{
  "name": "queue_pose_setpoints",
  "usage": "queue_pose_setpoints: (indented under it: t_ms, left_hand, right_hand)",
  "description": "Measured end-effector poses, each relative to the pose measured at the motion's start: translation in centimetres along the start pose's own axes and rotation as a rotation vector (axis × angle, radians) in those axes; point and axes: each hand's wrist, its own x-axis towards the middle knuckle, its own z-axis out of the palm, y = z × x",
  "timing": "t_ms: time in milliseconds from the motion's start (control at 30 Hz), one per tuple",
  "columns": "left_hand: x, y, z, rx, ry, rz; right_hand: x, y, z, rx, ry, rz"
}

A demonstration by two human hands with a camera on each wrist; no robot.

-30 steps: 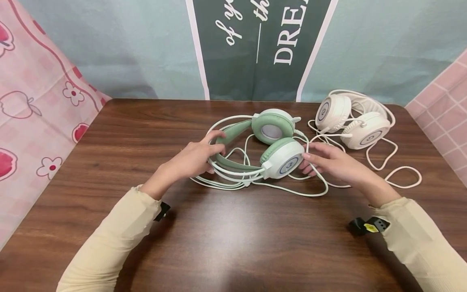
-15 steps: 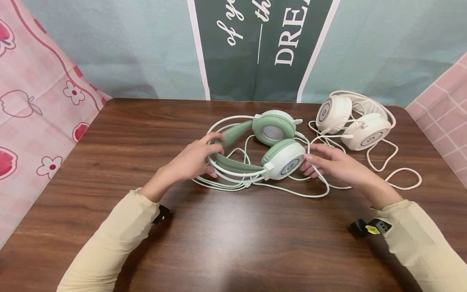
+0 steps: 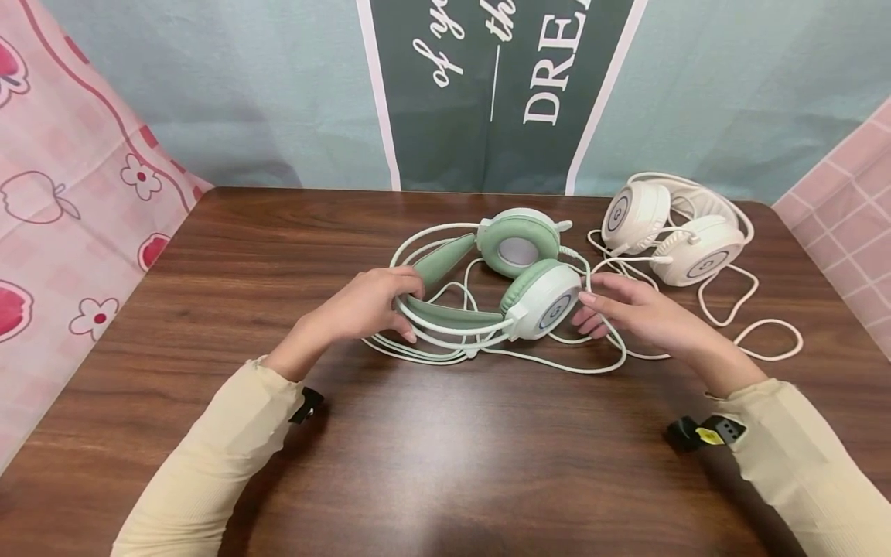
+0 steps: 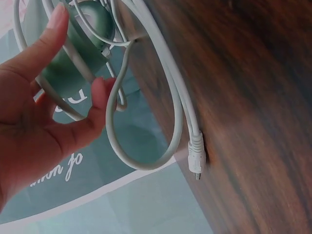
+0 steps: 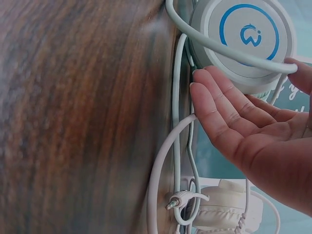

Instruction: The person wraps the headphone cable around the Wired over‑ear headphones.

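Observation:
Green-and-white headphones (image 3: 550, 302) lie on the table with their headband toward the left. My left hand (image 3: 372, 305) grips the headband's left end, fingers curled over the white tubes and thumb below. In the left wrist view, this hand (image 4: 48, 107) is around the tubes, and a plug (image 4: 196, 158) on a bundled cable lies near it. By the nearer earcup (image 5: 251, 41), my right hand (image 3: 629, 309) rests with extended fingers. Its thumb touches the white cable (image 5: 234, 53) that crosses in front of the earcup.
Cream-white headphones (image 3: 703, 247) lie at the back right, their cable (image 3: 797, 340) looping toward the right. Another plug (image 5: 178, 201) shows below my right hand in the right wrist view. A printed cloth (image 3: 278, 93) hangs behind the table (image 3: 431, 464).
My left hand's fingers have come down and curled farther over the headband. The green-and-white headphones have shifted very slightly. My right hand stays almost where it was.

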Motion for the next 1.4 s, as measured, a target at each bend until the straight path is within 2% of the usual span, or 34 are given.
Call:
queue_pose_setpoints:
  t_ms: [167,400,467,700,900,1067,1200,1400]
  left_hand:
    - [-0.18,-0.34,0.13,-0.019,-0.012,0.057]
    - [-0.24,-0.48,0.16,-0.029,0.049,0.078]
    - [-0.26,-0.41,0.10,-0.004,0.039,0.070]
    - [-0.41,0.08,-0.14,0.126,-0.055,0.010]
    - [-0.59,-0.09,-0.01,0.115,-0.046,0.027]
    - [-0.84,-0.11,-0.07,0.105,-0.062,0.027]
    - [-0.88,-0.16,-0.11,0.062,-0.034,0.071]
    - [-1.00,-0.37,-0.41,0.002,0.052,0.152]
  right_hand:
    - [0.10,0.07,0.09,-0.004,-0.007,-0.012]
    - [-0.15,-0.11,0.18,-0.023,-0.014,-0.027]
    - [-0.20,-0.08,0.18,-0.029,-0.015,-0.031]
    - [-0.24,0.02,0.12,-0.036,-0.012,-0.028]
    - [-0.19,-0.11,0.17,-0.055,-0.016,-0.035]
    - [-0.15,-0.15,0.08,-0.066,-0.024,-0.043]
    - [-0.19,-0.09,0.03,-0.055,-0.030,-0.051]
    - [-0.19,0.05,0.01,-0.039,-0.041,-0.044]
